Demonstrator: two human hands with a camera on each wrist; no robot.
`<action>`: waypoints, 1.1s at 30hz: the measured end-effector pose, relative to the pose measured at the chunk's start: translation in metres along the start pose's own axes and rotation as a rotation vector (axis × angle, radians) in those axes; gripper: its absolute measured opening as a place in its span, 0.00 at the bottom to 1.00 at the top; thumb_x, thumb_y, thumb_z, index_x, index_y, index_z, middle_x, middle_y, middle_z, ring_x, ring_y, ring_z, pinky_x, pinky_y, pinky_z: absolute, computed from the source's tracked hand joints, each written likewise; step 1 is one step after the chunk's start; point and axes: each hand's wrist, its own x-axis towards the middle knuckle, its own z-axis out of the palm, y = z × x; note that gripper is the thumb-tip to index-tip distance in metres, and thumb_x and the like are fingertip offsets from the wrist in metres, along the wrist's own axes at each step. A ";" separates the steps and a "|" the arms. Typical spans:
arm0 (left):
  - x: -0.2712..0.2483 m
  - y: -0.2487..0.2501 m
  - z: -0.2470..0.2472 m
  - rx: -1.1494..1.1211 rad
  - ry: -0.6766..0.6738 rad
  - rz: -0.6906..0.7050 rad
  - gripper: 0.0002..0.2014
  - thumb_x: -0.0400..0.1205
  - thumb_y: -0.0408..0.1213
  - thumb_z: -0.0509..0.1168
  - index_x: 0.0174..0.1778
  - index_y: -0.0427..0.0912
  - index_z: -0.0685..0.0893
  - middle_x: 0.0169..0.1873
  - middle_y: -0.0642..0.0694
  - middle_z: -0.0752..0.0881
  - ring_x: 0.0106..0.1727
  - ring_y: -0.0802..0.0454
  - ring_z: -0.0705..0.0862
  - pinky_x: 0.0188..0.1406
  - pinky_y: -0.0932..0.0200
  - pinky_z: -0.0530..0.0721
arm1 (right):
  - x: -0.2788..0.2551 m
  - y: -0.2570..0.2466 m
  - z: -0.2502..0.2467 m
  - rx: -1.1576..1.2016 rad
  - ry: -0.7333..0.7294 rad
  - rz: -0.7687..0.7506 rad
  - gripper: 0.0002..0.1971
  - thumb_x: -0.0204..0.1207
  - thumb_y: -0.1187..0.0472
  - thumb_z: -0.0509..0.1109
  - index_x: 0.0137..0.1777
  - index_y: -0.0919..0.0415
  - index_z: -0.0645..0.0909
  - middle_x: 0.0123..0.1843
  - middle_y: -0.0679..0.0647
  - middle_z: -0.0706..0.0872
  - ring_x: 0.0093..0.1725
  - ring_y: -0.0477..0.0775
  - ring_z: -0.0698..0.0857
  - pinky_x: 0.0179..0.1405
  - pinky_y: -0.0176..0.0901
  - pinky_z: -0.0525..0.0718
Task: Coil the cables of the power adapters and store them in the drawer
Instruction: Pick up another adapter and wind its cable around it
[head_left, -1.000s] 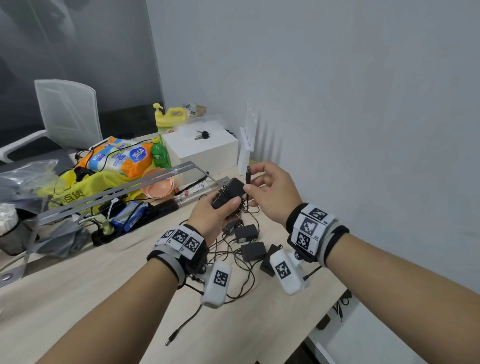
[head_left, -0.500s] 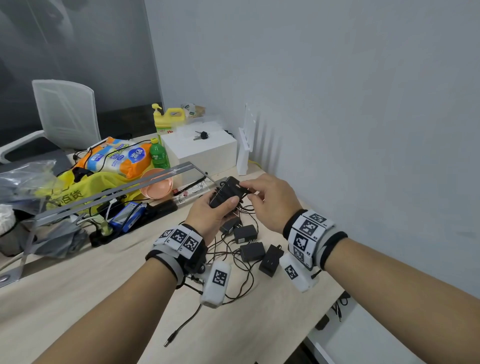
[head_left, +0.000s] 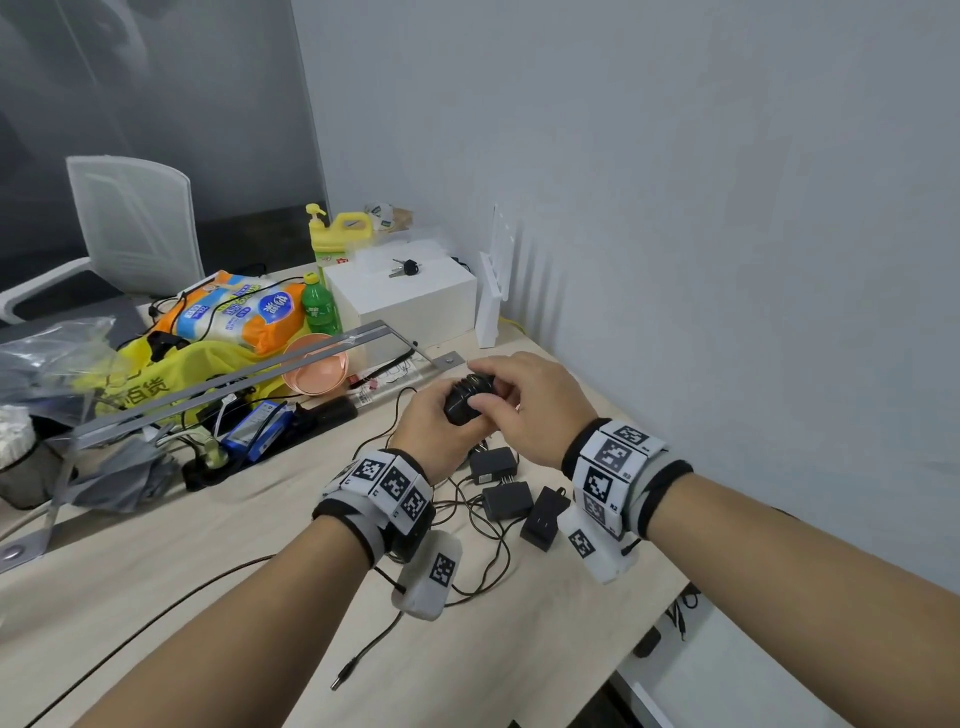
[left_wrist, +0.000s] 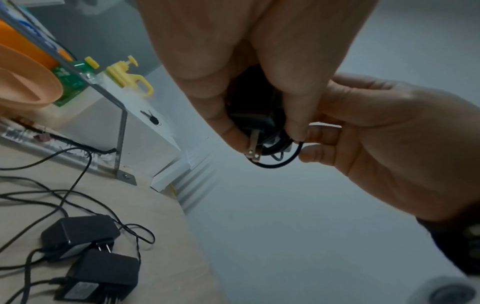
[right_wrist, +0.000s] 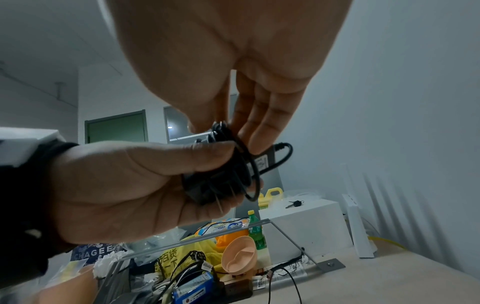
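Note:
My left hand (head_left: 441, 421) grips a black power adapter (head_left: 465, 402) above the table, its cable wound in several turns round the body. In the left wrist view the adapter (left_wrist: 253, 121) points its metal prongs (left_wrist: 253, 149) downward. My right hand (head_left: 511, 400) reaches over the top and pinches a turn of the cable (left_wrist: 281, 161) against the adapter. The right wrist view shows the wraps (right_wrist: 244, 164) across the adapter (right_wrist: 205, 187). Three more black adapters (head_left: 493, 464) (head_left: 507, 500) (head_left: 543, 517) lie below my hands amid tangled cables. No drawer is plainly in view.
A loose cable ending in a barrel plug (head_left: 340, 680) lies near the table's front. Behind my hands are a metal frame (head_left: 322, 345), a white box (head_left: 405, 299) with keys on it, a peach bowl (head_left: 314, 371), a green bottle (head_left: 319, 306) and bags. The wall is close on the right.
My right hand held the cable's plug end up above the adapter; it has come down over the adapter, bringing the cable round it. Both hands have shifted slightly lower.

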 end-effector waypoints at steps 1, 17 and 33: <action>0.000 -0.001 0.001 0.028 -0.004 -0.008 0.20 0.64 0.52 0.74 0.50 0.50 0.86 0.38 0.49 0.89 0.39 0.50 0.87 0.38 0.50 0.88 | 0.002 0.001 0.000 -0.018 -0.005 0.022 0.12 0.76 0.56 0.72 0.59 0.49 0.87 0.41 0.51 0.83 0.43 0.50 0.80 0.51 0.44 0.79; -0.009 0.004 0.009 0.607 -0.395 -0.042 0.29 0.70 0.49 0.76 0.67 0.54 0.77 0.51 0.51 0.86 0.52 0.50 0.84 0.55 0.50 0.83 | 0.011 0.017 -0.009 0.176 -0.094 0.292 0.04 0.73 0.59 0.76 0.39 0.57 0.86 0.36 0.47 0.87 0.35 0.44 0.83 0.44 0.41 0.84; -0.031 -0.028 0.078 -0.452 -0.269 -0.620 0.22 0.76 0.25 0.72 0.65 0.36 0.76 0.53 0.32 0.82 0.43 0.41 0.87 0.31 0.55 0.87 | -0.079 0.089 -0.021 -0.034 -0.297 0.296 0.40 0.65 0.39 0.79 0.76 0.43 0.69 0.66 0.47 0.78 0.63 0.48 0.79 0.65 0.46 0.78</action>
